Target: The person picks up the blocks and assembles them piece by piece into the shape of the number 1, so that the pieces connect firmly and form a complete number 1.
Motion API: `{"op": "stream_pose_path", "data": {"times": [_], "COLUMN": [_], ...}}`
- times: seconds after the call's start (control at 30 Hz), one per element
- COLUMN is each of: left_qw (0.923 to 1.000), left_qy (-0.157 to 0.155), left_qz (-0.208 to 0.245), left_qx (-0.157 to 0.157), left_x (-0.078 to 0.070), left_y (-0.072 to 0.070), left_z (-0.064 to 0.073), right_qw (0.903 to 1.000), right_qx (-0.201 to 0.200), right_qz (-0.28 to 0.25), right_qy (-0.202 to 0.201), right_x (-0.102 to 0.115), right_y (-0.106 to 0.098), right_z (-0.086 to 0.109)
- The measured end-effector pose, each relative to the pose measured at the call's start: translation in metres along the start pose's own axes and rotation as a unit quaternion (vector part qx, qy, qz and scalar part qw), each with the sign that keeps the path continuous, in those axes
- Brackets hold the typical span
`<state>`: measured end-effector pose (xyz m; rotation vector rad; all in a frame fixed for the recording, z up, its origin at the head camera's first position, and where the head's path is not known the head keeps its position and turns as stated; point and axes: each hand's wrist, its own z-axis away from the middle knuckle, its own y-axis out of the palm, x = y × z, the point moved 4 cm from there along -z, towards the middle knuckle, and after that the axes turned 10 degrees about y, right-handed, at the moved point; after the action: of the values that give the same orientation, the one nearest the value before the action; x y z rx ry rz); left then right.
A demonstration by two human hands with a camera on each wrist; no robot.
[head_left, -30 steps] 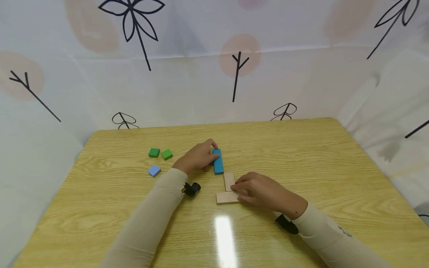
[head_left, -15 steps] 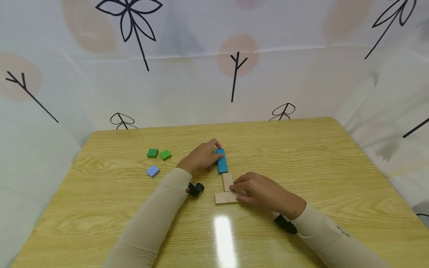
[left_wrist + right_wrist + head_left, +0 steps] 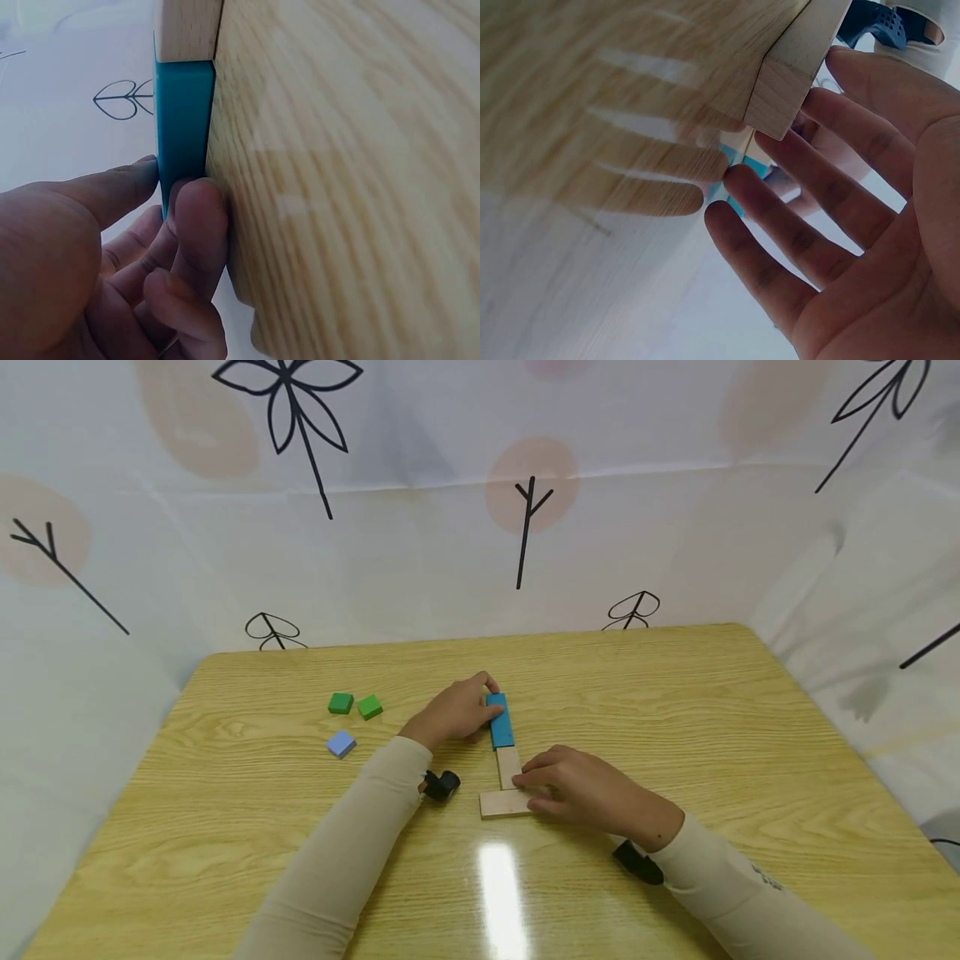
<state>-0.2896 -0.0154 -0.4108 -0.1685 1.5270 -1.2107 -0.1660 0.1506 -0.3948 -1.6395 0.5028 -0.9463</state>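
A blue wooden block (image 3: 501, 733) lies flat near the table's middle, pinched by my left hand (image 3: 452, 710) with the thumb on its near side face and top. Its front end meets a plain wooden block (image 3: 507, 762), and the left wrist view has the blue block (image 3: 184, 120) flush against that plain wood. Crosswise below lies a second plain block (image 3: 498, 805), forming an upside-down T with the first. Over its right part rests my right hand (image 3: 588, 793), fingers fairly straight, fingertips touching both plain blocks. In the right wrist view the fingertips lie along a plain block's end (image 3: 776, 101).
Two small green blocks (image 3: 341, 703) and a light blue block (image 3: 341, 744) lie to the left on the wood-grain table (image 3: 675, 710). A printed white cloth (image 3: 420, 560) hangs behind it. Each wrist wears a black camera (image 3: 442, 786).
My left hand has slid the blue block slightly to the right, bringing it in line with the upright plain block. The right hand has stayed in place.
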Motion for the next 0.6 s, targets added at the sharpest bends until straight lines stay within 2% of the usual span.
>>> {"op": "stream_pose_path", "data": {"times": [0.6], "left_qw": [1.0000], "left_qy": [0.001], "left_qz": [-0.007], "left_qx": [0.004], "left_x": [-0.0026], "left_y": [-0.0004], "left_z": [0.0011], "right_qw": [1.0000], "right_qx": [0.002], "right_qz": [-0.003], "right_qy": [0.002], "right_x": [0.0003], "right_y": [-0.0012], "right_z": [0.0001]}}
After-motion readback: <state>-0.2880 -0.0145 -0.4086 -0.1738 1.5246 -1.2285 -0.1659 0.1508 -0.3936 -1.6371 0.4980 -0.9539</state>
